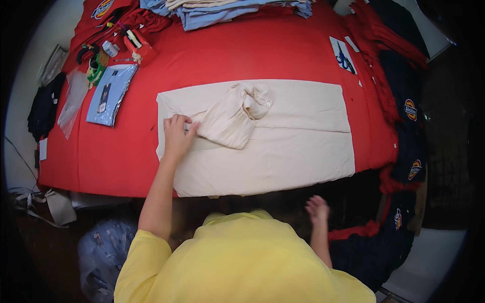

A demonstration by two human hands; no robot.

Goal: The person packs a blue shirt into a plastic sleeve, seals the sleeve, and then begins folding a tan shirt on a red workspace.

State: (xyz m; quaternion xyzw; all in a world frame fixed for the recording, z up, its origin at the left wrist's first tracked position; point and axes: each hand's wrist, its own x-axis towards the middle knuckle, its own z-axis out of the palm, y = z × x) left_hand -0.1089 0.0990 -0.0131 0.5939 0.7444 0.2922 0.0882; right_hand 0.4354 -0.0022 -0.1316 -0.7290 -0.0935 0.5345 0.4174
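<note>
A cream cloth garment (298,156), probably a shirt, lies spread in a folded rectangle at the table's near edge. Across its upper left part rests a crumpled sleeve (230,123), its buttoned cuff (260,101) bunched at the far end. My left hand (177,135) is on the garment's left side, thumb and fingers closing on cloth at the narrow end of that sleeve. Off the table's near edge, to the right, hangs my right hand (317,208), fingers loosely bent and a little apart, with nothing in them.
Red cloth (242,55) covers the table. At left are a packaged light blue shirt (111,95), a clear plastic bag (73,103) and a red tool holder (144,50). Blue scissors (344,59) lie far right. Folded clothes (217,15) stack behind; dark garments (404,106) line the right edge.
</note>
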